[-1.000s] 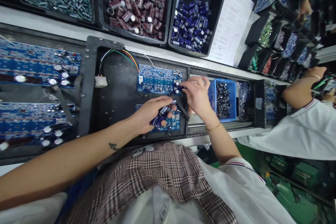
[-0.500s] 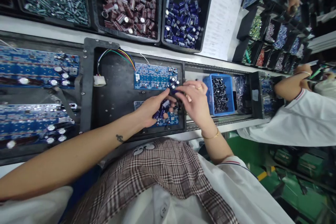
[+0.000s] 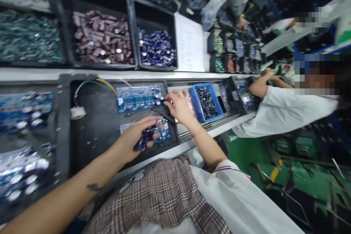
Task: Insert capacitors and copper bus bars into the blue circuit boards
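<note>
My left hand (image 3: 138, 133) is cupped around several dark blue capacitors (image 3: 143, 142), above the lower circuit board (image 3: 165, 130). My right hand (image 3: 179, 106) reaches to the right end of the upper blue circuit board (image 3: 137, 98). Its thumb and finger are closed on a small dark capacitor (image 3: 165, 102), beside other capacitors (image 3: 158, 98) standing on that board. The fingertips partly cover this capacitor, so whether it is seated cannot be told. Both boards lie in a black tray (image 3: 93, 128), the lower one partly hidden by my left hand.
Black bins hold brown capacitors (image 3: 104, 36) and blue capacitors (image 3: 157, 48) behind the rail. A blue bin (image 3: 193, 99) of small black parts stands right of my right hand. More boards (image 3: 24, 111) lie leftward. A co-worker's arm (image 3: 259, 87) is at the right.
My right hand has moved away from my left hand to the upper board's right end, with the capacitor in its fingers. The camera view has shifted, moving the scene leftward and down.
</note>
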A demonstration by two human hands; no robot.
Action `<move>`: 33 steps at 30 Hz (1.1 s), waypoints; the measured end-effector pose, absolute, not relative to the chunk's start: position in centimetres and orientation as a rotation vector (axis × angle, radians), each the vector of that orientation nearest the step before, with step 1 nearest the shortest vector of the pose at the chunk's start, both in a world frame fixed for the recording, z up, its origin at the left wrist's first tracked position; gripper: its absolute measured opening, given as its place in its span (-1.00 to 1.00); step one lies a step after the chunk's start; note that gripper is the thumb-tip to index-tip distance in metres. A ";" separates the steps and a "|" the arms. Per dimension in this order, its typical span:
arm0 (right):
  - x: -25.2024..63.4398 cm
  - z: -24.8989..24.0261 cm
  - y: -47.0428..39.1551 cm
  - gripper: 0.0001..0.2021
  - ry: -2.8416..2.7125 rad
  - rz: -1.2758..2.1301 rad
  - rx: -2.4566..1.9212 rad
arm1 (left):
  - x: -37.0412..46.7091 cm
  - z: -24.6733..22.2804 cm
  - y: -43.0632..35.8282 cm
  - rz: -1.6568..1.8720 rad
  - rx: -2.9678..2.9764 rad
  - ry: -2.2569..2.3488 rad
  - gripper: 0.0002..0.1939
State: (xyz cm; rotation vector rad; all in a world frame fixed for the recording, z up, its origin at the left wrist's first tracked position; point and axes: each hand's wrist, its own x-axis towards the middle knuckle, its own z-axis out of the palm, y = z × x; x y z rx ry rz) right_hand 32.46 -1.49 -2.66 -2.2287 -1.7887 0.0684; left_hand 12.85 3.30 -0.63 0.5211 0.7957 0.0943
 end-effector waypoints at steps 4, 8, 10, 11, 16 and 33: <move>32.8 -2.4 -1.2 -0.89 -1.779 0.084 -2.220 | 12.0 -0.7 2.4 0.118 0.496 0.785 -0.76; 33.2 -2.5 -1.3 -0.91 -1.801 0.118 -2.174 | 11.4 -0.8 1.3 0.140 0.454 0.821 -0.75; 33.3 -2.6 -1.4 -0.92 -1.798 0.143 -2.151 | 11.3 -0.9 1.0 0.156 0.431 0.848 -0.73; 33.4 -2.7 -1.3 -0.92 -1.786 0.147 -2.145 | 11.2 -0.9 1.0 0.162 0.419 0.854 -0.73; 33.6 -2.9 -1.2 -0.93 -1.767 0.146 -2.114 | 11.2 -1.0 1.4 0.180 0.402 0.869 -0.75; 33.4 -2.9 -1.3 -0.89 -1.953 0.040 -2.056 | 11.2 -1.3 1.6 0.180 0.420 0.827 -0.69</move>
